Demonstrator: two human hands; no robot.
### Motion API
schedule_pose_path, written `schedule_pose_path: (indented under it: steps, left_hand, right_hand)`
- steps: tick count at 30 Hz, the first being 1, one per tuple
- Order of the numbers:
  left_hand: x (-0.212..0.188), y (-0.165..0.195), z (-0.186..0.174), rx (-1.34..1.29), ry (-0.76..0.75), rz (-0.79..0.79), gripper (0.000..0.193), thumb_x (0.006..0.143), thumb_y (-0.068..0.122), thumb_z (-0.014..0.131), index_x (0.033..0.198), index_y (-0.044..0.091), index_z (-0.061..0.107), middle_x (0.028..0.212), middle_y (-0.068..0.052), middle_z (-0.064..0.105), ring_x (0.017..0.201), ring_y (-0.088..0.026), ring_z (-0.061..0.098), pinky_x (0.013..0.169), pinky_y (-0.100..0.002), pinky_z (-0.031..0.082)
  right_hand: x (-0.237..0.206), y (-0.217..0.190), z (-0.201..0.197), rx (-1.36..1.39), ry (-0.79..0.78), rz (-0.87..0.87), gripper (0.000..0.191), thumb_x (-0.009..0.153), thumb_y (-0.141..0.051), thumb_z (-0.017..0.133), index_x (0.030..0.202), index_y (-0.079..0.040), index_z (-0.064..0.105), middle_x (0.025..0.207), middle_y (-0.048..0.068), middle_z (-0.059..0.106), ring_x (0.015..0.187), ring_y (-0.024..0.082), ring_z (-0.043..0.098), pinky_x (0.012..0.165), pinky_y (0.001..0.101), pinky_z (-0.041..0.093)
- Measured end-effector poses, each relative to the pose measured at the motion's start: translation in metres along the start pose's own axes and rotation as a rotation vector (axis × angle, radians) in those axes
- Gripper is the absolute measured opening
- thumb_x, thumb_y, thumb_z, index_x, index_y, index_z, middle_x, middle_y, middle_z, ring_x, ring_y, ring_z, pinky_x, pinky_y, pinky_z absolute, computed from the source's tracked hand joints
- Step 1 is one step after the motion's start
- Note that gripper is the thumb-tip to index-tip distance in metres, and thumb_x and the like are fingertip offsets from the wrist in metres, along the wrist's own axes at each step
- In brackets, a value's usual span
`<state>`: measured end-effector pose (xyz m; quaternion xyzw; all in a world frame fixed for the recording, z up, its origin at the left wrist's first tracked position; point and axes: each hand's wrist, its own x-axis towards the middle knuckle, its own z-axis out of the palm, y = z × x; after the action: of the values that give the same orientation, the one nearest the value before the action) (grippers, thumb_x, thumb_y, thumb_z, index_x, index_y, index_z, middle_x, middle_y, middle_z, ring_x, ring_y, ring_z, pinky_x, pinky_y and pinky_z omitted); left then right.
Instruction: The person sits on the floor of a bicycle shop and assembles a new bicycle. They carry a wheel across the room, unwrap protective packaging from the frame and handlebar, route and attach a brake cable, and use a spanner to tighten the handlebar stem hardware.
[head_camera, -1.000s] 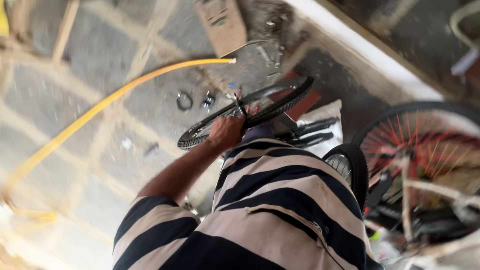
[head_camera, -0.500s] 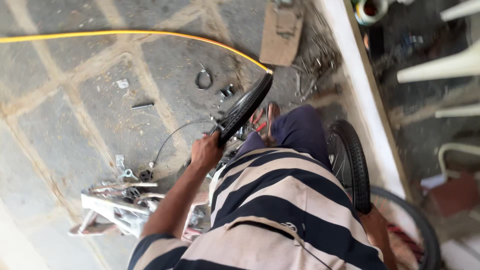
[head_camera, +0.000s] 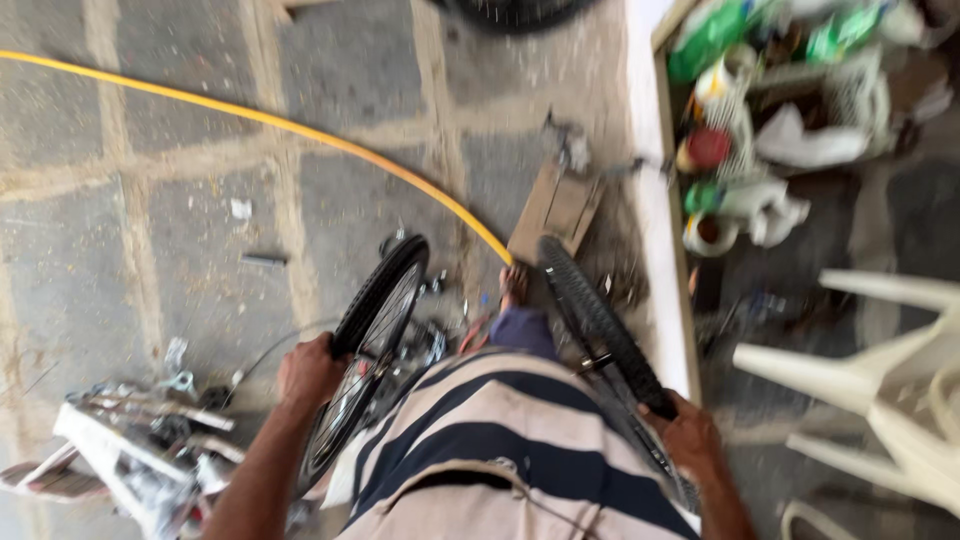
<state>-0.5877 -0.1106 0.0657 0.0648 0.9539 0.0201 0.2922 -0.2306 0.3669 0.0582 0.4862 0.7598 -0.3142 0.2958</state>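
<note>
Firmly, each grip around a wheel (head_camera: 372, 340).

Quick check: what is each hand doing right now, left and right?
Left hand: closed around the tyre of the spoked bicycle wheel.
Right hand: gripping the knobbly black tyre at its near end.

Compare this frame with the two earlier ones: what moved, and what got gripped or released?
The right hand now grips a second tyre, not seen held earlier. The wheel has swung from lying flat to upright. The left hand stays on it; the yellow hose still crosses the floor.
</note>
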Motion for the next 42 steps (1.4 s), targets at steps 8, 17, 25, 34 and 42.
schedule_pose_path:
  steps: [8,17,25,34,42]
  left_hand:
    - [0.071,0.074,-0.098,-0.158,-0.008,-0.186,0.032,0.093,0.043,0.069,0.114,0.019,0.069,0.09,-0.014,0.077,0.081,-0.036,0.077,0.072,-0.05,0.06]
    - [0.227,0.139,-0.164,-0.199,0.303,0.11,0.034,0.087,0.041,0.076,0.107,0.014,0.069,0.092,-0.019,0.072,0.088,-0.043,0.068,0.075,-0.054,0.053]
    - [0.51,0.271,-0.219,-0.125,0.178,0.448,0.028,0.086,0.038,0.073,0.103,0.016,0.071,0.093,-0.016,0.073,0.087,-0.04,0.069,0.073,-0.053,0.053]
    - [0.689,0.463,-0.29,0.069,-0.146,0.695,0.027,0.089,0.037,0.071,0.106,0.016,0.071,0.101,-0.018,0.073,0.098,-0.042,0.068,0.083,-0.054,0.053]
    - [0.753,0.572,-0.3,-0.145,-0.015,0.745,0.032,0.093,0.026,0.066,0.123,0.015,0.069,0.111,-0.018,0.074,0.105,-0.042,0.069,0.089,-0.051,0.054]
  right_hand:
    - [0.049,-0.149,-0.185,0.351,0.135,-0.207,0.053,0.089,-0.041,0.072,0.127,-0.003,0.069,0.091,0.018,0.078,0.071,0.026,0.07,0.066,0.038,0.055]
    - [0.163,-0.313,-0.276,1.289,0.257,-0.499,0.03,0.096,-0.014,0.072,0.123,-0.001,0.068,0.106,0.005,0.071,0.089,0.018,0.066,0.08,0.0339,0.054]
    - [0.383,-0.537,-0.25,1.45,0.303,-0.328,0.024,0.105,-0.012,0.074,0.123,0.0,0.063,0.111,0.006,0.064,0.095,0.02,0.059,0.083,0.0389,0.047]
    - [0.502,-0.679,-0.272,1.541,0.129,0.09,0.054,0.094,-0.021,0.067,0.145,-0.019,0.049,0.122,0.011,0.067,0.103,0.024,0.064,0.088,0.0429,0.053]
    - [0.463,-0.599,-0.214,0.611,0.156,-0.18,0.054,0.095,-0.043,0.068,0.134,-0.007,0.059,0.119,0.017,0.07,0.113,0.032,0.067,0.095,0.0445,0.053]
